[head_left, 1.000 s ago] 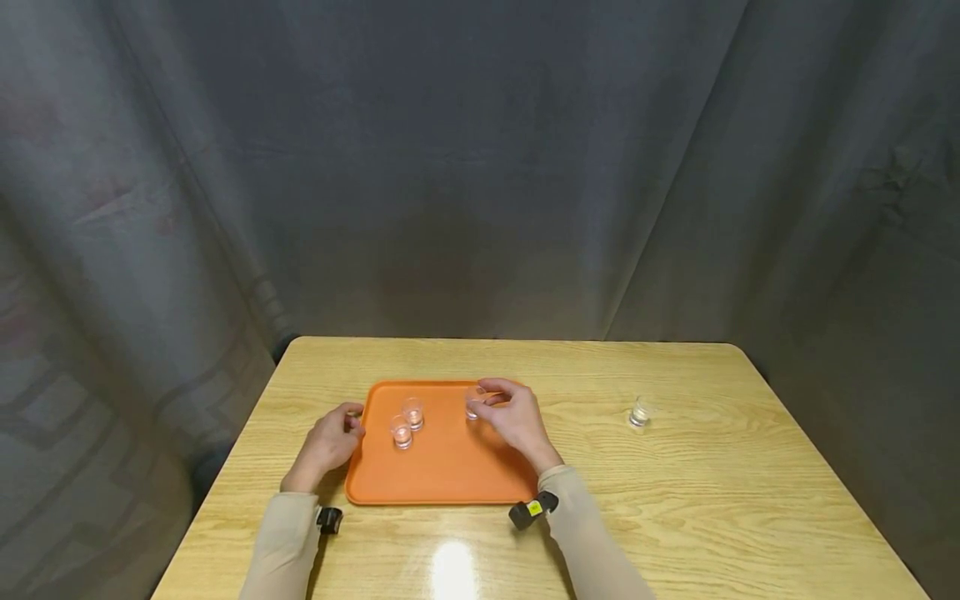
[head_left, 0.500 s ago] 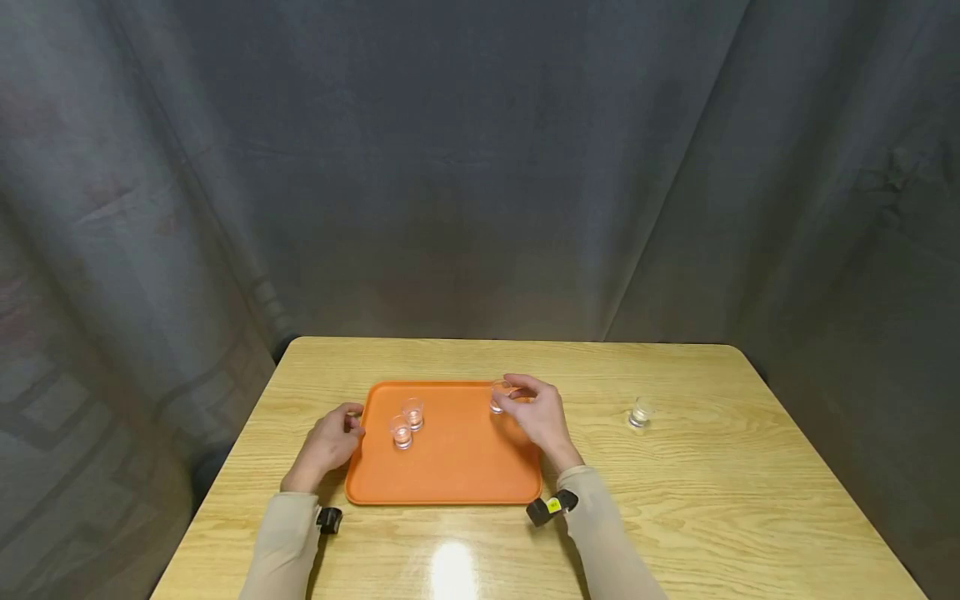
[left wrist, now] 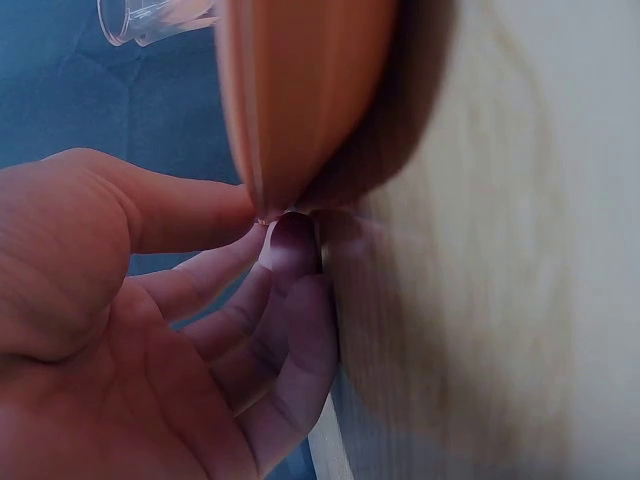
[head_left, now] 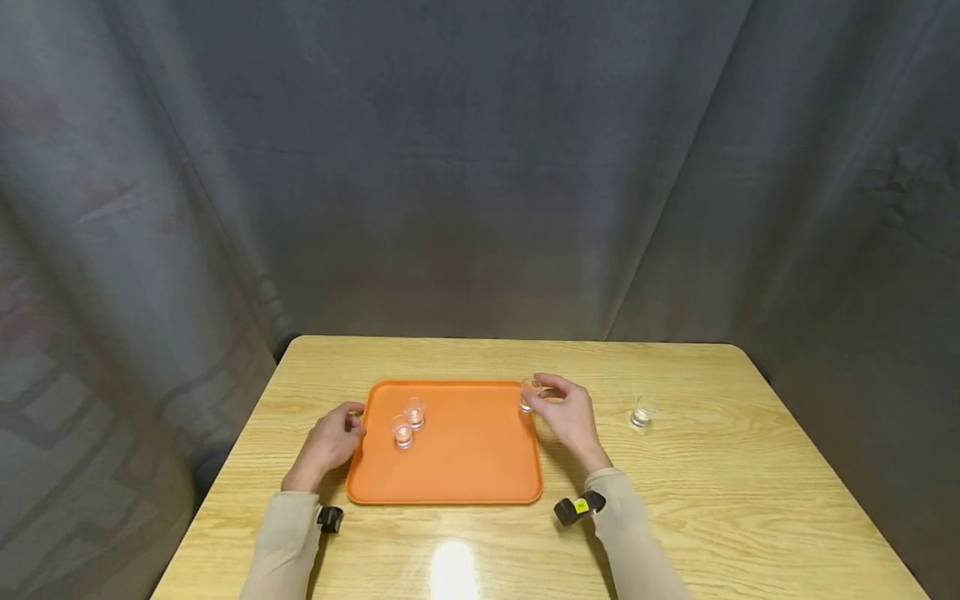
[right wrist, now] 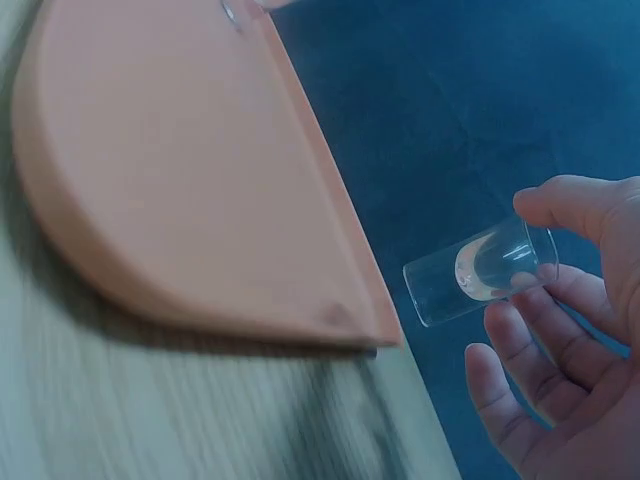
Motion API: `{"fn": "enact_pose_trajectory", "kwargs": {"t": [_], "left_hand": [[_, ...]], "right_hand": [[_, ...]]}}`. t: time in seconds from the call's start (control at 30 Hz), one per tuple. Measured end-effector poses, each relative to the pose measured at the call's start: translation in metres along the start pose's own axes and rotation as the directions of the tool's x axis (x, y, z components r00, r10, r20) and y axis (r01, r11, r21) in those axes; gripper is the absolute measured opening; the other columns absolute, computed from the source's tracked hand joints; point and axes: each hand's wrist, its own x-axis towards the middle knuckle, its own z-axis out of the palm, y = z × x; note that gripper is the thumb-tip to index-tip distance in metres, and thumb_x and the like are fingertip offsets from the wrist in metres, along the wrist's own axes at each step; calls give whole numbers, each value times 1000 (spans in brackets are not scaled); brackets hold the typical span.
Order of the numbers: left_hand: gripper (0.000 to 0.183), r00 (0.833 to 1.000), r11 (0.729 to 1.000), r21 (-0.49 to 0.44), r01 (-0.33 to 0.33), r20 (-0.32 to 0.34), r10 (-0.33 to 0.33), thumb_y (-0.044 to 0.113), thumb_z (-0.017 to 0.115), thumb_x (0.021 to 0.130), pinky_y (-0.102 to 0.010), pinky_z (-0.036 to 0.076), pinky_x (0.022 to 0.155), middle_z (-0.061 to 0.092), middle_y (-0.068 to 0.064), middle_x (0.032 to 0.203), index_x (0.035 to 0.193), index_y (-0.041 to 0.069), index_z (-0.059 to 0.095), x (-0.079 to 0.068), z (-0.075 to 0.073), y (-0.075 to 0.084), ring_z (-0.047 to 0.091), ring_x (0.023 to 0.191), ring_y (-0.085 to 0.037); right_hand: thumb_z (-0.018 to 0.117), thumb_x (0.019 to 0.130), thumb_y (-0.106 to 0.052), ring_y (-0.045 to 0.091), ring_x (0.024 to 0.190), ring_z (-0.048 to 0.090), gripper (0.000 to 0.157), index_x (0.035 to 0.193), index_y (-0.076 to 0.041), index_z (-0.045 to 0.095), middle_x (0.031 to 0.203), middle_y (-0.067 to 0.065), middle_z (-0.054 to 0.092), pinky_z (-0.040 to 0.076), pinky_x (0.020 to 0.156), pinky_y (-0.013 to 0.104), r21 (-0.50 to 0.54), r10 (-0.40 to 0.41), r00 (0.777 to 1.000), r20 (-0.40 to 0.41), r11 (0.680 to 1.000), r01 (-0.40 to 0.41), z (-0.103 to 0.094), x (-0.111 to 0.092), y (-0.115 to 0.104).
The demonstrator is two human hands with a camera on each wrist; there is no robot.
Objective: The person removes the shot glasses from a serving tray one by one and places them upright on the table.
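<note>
My right hand (head_left: 570, 419) pinches a small clear shot glass (head_left: 527, 406) near its rim with thumb and fingertips. In the right wrist view this shot glass (right wrist: 440, 285) is off the surface, near the far right corner of the orange tray (head_left: 468, 471). At the tray's left edge, my left hand (head_left: 328, 442) holds the rim, thumb on top and fingers curled at the side and below in the left wrist view. Two more shot glasses (head_left: 402, 437) stand close together on the left part of the tray.
Another shot glass (head_left: 641, 416) stands on the wooden table (head_left: 750, 500) to the right of the tray. Grey curtains (head_left: 480, 208) hang behind the table and along both sides.
My right hand has carried the pinched shot glass rightward, from above the middle of the tray to its far right corner. The left hand, tray and other glasses stay in place.
</note>
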Motion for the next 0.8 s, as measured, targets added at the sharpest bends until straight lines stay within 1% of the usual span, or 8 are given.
{"fn": "enact_pose_trajectory", "kwargs": {"t": [0.3, 0.5, 0.8], "left_hand": [[44, 1000, 1000, -5, 19, 5, -19, 8, 59, 102, -33, 45, 77, 66, -16, 115, 144, -5, 57, -2, 0, 1, 59, 92, -24], [43, 1000, 1000, -16, 18, 7, -18, 7, 58, 103, -33, 46, 77, 66, -17, 115, 144, -4, 56, -2, 0, 2, 59, 91, -24], [43, 999, 999, -26, 32, 15, -32, 8, 59, 104, -33, 46, 76, 65, -16, 115, 145, -3, 56, -2, 0, 2, 58, 91, -23]], "right_hand": [[86, 89, -18, 13, 96, 69, 38, 125, -6, 78, 120, 15, 78, 52, 73, 17, -6, 26, 1000, -15, 1000, -26, -15, -1, 9], [85, 91, -21, 10, 96, 70, 39, 126, -5, 78, 121, 16, 78, 53, 74, 17, -26, 30, 999, -34, 999, -31, -28, -1, 16], [86, 89, -24, 1, 91, 68, 43, 127, -6, 77, 123, 16, 77, 53, 76, 17, -66, 71, 996, -57, 995, -75, -47, -7, 21]]}}
